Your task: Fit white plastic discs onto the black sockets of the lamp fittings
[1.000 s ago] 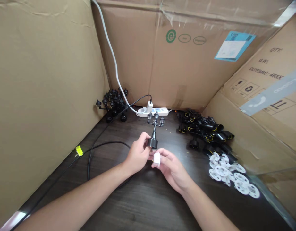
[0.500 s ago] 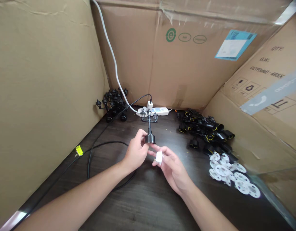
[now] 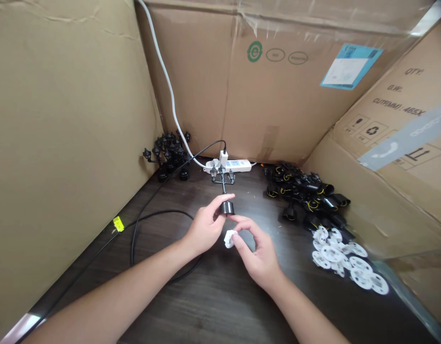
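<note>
My left hand [image 3: 207, 224] grips a small black model street lamp [image 3: 227, 208] by its round base, with the thumb below and a finger across the stem. Three lantern heads stand at the lamp's far end, pointing away from me. Just below the base, my right hand [image 3: 260, 255] pinches a small white plastic piece [image 3: 230, 238] between thumb and fingers. A fingertip of that hand comes close to the base's underside; whether it touches is unclear. The inside of the base is hidden from me.
A white power strip [image 3: 240, 166] with a plugged-in adapter [image 3: 223, 156] lies at the back. More black lamps [image 3: 170, 150] stand at back left. Black lamp parts with yellow wires [image 3: 309, 191] and white discs [image 3: 333, 254] lie right. A black cable [image 3: 134, 234] loops left; cardboard walls [image 3: 206, 71] surround the table.
The lamp has shifted slightly right and my left index finger now lies across its stem. My right hand has turned the white piece and moved it slightly left, with the fingers more curled.
</note>
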Motion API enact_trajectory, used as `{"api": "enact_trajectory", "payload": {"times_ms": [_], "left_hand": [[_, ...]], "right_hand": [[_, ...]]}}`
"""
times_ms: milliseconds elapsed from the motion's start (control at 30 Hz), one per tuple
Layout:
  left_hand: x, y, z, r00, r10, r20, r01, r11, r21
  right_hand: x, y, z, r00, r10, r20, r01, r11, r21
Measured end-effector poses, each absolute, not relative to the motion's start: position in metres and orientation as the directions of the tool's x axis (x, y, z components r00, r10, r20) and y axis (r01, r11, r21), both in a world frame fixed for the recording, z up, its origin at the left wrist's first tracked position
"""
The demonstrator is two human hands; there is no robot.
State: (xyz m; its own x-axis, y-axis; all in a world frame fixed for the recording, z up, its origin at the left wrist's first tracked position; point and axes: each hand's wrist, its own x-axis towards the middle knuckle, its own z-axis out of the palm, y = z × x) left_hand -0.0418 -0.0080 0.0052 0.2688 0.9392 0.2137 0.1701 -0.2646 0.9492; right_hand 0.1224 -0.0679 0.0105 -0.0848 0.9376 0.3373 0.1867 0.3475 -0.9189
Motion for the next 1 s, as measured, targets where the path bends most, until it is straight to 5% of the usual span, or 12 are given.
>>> {"api": "enact_trajectory", "payload": {"times_ms": [567, 1000], "left_hand": [[-0.04, -0.0118, 0.0093, 0.386, 0.913, 0.132, 0.24, -0.237, 0.941], [-0.0401, -0.0109, 0.0066, 0.31, 0.937, 0.161, 0.284, -0.253, 0.925]], "right_hand": [[0.125, -0.0669, 0.0011, -0.043, 0.931, 0.363, 0.127, 0.366, -0.922], [0.1233, -0.0632, 0.0073, -0.023, 0.917, 0.399, 0.142, 0.398, -0.906]]}}
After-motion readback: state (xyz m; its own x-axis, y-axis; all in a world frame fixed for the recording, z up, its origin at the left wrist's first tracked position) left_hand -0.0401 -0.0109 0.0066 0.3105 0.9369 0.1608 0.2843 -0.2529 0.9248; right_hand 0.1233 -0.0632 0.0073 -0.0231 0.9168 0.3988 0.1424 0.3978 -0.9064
